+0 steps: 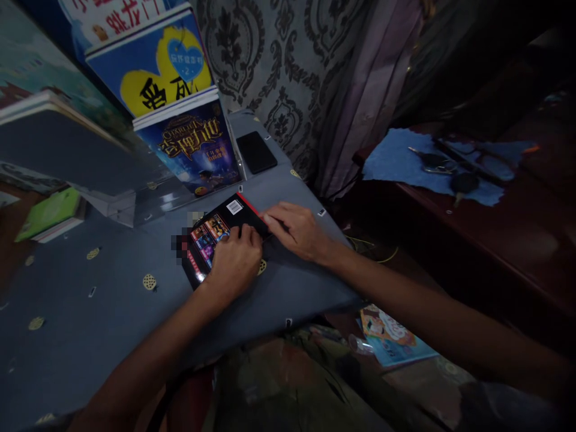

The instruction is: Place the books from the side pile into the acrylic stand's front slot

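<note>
A black book (245,221) with a red edge, a white barcode and small coloured pictures lies at a slant on the grey patterned tablecloth. It could also be a thin flat box; the view does not settle it. My left hand (238,255) presses on its near side with bent fingers, covering part of the pictures. At the right end, my right hand (294,231) pinches the edge near the red strip with its fingers drawn together. The far left end of the book is blurred by a pixel patch.
Upright books (193,153) in a clear stand rise behind the work. A dark phone (256,152) lies beside them, a green book (49,213) at far left. Keys and glasses rest on a blue cloth (391,162) at right. Below, picture books (396,336) lie beyond the table edge.
</note>
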The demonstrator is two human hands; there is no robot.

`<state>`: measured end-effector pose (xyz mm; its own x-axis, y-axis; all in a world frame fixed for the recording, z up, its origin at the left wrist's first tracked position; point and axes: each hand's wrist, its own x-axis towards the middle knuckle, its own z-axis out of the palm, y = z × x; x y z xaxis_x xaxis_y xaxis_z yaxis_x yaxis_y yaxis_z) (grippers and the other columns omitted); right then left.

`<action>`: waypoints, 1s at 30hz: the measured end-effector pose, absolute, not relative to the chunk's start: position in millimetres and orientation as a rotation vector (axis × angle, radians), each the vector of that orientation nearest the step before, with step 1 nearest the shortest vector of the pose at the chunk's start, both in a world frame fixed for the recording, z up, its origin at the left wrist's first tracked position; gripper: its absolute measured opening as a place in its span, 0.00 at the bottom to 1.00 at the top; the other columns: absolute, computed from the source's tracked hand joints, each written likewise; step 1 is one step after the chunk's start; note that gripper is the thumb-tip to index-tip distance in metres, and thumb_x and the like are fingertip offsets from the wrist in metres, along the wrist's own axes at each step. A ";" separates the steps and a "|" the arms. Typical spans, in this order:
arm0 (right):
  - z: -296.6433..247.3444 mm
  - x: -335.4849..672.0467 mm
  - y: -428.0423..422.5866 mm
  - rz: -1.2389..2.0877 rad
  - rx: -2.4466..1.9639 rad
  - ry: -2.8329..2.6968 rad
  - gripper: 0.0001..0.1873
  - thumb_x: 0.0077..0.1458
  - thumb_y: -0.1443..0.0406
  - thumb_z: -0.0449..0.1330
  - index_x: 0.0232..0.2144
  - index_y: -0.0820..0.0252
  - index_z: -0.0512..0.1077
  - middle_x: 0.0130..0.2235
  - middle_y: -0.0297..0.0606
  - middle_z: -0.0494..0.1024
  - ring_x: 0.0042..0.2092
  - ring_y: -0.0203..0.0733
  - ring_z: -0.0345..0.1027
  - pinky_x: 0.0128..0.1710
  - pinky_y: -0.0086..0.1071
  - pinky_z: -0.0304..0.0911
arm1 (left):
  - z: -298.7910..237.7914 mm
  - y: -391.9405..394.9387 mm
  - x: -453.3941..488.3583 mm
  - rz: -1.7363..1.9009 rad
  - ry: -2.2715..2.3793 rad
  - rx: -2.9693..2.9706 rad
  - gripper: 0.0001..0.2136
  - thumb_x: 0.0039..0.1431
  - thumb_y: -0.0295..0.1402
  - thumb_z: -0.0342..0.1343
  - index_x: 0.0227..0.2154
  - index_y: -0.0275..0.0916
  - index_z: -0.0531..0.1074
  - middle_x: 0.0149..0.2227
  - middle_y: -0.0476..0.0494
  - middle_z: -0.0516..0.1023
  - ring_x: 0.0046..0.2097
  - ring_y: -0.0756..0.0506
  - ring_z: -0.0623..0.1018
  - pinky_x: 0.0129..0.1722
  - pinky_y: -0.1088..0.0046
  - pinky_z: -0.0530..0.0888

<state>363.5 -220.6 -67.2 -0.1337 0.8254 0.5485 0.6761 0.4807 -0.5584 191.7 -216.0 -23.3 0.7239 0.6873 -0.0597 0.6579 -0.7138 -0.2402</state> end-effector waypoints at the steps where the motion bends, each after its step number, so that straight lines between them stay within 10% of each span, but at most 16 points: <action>1: -68.8 363.2 -220.2 0.199 -1.297 -1.913 0.17 0.68 0.62 0.48 0.36 0.59 0.76 0.29 0.38 0.76 0.34 0.42 0.69 0.38 0.35 0.63 | -24.4 -215.5 190.7 0.186 -1.076 -2.728 0.16 0.70 0.26 0.41 0.49 0.29 0.73 0.46 0.30 0.77 0.46 0.37 0.77 0.36 0.62 0.76; 9: -71.4 360.9 -222.3 0.171 -1.377 -1.972 0.14 0.66 0.63 0.51 0.34 0.57 0.76 0.28 0.37 0.77 0.30 0.41 0.68 0.33 0.33 0.57 | -16.6 -184.3 161.0 0.075 -1.264 -2.702 0.14 0.71 0.36 0.46 0.46 0.37 0.75 0.50 0.35 0.77 0.53 0.36 0.75 0.48 0.59 0.74; 14: -72.8 359.2 -224.9 0.157 -1.374 -2.012 0.15 0.66 0.63 0.50 0.35 0.56 0.76 0.28 0.36 0.80 0.28 0.40 0.70 0.31 0.33 0.58 | -11.2 -170.1 133.5 0.153 -1.543 -2.575 0.16 0.71 0.42 0.47 0.51 0.39 0.71 0.50 0.37 0.77 0.50 0.36 0.77 0.38 0.63 0.75; 30: -72.7 349.3 -139.9 0.278 -1.306 -2.137 0.13 0.63 0.66 0.55 0.44 0.62 0.77 0.45 0.46 0.82 0.46 0.50 0.76 0.48 0.41 0.68 | -16.3 -170.1 111.7 0.098 -1.784 -2.659 0.18 0.71 0.40 0.47 0.55 0.37 0.71 0.42 0.37 0.83 0.43 0.38 0.82 0.40 0.65 0.74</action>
<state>349.3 -139.9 -72.7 -0.3257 0.8612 0.3901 0.7327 0.4907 -0.4716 111.7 -170.1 -16.3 0.3783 0.9218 -0.0851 0.9255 -0.3782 0.0177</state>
